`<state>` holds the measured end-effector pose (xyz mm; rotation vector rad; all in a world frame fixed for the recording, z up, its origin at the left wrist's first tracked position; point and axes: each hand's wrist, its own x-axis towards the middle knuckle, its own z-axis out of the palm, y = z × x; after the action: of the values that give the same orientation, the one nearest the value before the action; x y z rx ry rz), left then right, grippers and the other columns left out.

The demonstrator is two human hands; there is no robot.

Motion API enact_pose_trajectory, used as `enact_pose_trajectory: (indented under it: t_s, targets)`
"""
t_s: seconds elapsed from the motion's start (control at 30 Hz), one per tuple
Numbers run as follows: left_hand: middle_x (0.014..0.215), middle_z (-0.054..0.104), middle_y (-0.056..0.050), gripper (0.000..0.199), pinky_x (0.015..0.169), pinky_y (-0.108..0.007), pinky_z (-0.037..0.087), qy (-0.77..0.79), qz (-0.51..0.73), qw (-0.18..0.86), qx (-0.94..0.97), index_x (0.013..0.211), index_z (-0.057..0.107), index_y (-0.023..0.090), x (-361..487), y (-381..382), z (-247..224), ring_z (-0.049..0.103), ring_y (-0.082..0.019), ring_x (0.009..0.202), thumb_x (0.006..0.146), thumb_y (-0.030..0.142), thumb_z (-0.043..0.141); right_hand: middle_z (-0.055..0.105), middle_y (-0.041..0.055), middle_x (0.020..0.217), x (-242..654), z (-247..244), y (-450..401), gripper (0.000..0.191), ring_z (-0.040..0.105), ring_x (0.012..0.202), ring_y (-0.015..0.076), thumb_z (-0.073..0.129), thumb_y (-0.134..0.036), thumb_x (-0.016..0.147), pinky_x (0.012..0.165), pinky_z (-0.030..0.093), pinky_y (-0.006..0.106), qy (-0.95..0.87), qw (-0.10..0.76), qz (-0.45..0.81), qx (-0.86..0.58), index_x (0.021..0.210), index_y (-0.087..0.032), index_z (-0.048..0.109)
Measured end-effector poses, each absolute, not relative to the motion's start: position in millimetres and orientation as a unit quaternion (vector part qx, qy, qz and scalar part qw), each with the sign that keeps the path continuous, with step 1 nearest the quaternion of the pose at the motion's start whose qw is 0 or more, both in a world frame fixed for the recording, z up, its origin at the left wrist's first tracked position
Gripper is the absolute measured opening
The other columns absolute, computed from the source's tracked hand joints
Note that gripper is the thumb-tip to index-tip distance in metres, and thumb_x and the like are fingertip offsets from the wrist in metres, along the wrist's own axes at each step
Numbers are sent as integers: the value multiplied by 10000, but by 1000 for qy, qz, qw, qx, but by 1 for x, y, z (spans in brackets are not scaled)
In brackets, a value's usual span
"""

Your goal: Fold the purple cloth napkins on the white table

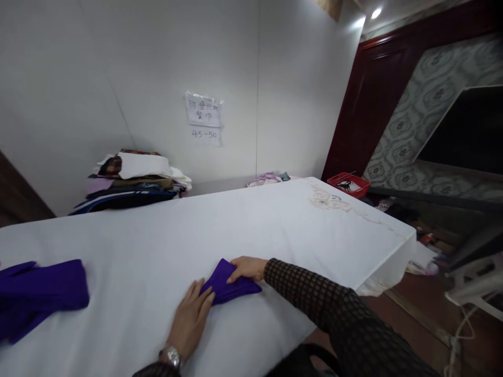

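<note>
A small folded purple cloth napkin (pixel 225 285) lies on the white-covered table (pixel 157 251), near its front edge. My left hand (pixel 191 314), with a watch at the wrist, rests flat with fingers stretched out over the napkin's left edge. On the other side, my right hand (pixel 248 269) grips the napkin's upper right part, thumb on top; its other fingers are partly hidden. Further left on the table is a loose heap of purple cloth (pixel 47 293), cut off by the picture's edge.
Folded clothes (pixel 137 180) are stacked beyond the far left edge. Pastel cloths (pixel 267 179) and a red basket (pixel 349 184) are at the back. Handwritten paper (pixel 204 118) hangs on the wall. A white plastic stool (pixel 477 280) stands at right.
</note>
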<state>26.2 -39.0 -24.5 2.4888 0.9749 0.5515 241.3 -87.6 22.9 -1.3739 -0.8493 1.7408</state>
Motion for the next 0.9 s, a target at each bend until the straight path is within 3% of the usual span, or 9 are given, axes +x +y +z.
enact_pose_trajectory:
  t_s: [0.13,0.23,0.33,0.4,0.47,0.6,0.9]
  targets:
    - [1142,663,-23,314,1043,-434,386,367,233,300,849,792,684,261,25,-30,-17,548,-270,1153,756,480,462,657,-42,689,234,24,-100,420,616,612,117,832,-180,420,674,500,270,-338,399,681,-512,786,-152,627]
    - [1145,661,-40,357,970,-421,459,392,220,412,793,936,640,255,26,-30,-5,611,-264,1056,689,499,553,659,-36,714,231,30,-109,445,610,642,116,832,-186,411,695,488,272,-336,423,686,-487,809,-150,635]
    - [1225,615,-80,620,955,-403,472,394,201,530,723,1150,557,226,27,-33,10,580,-270,1114,616,531,634,648,-44,697,230,39,-118,467,611,673,125,836,-188,420,710,480,279,-341,438,685,-471,842,-156,640]
    - [1240,605,-91,681,982,-389,450,385,188,587,687,1163,562,211,27,-34,21,542,-274,1165,574,527,688,640,-51,684,231,46,-123,467,608,672,124,836,-189,436,710,478,281,-346,441,685,-465,860,-162,640]
    - [1190,638,-78,620,979,-379,449,361,156,644,656,1110,604,213,27,-36,30,565,-271,1133,578,508,720,636,-55,679,233,53,-128,454,603,663,120,833,-190,450,709,477,280,-348,441,685,-464,861,-166,640]
    - [961,715,-47,425,830,-374,514,309,80,751,578,982,659,206,29,-44,40,669,-243,865,655,471,713,653,-44,721,238,58,-138,430,610,672,118,830,-174,463,730,475,282,-339,444,688,-463,847,-160,636]
    - [703,665,14,359,603,-236,433,278,82,771,567,784,626,166,52,-66,52,573,-123,603,595,431,777,698,-8,783,251,46,-170,418,642,702,134,794,-123,531,812,456,320,-285,464,720,-430,927,-156,662]
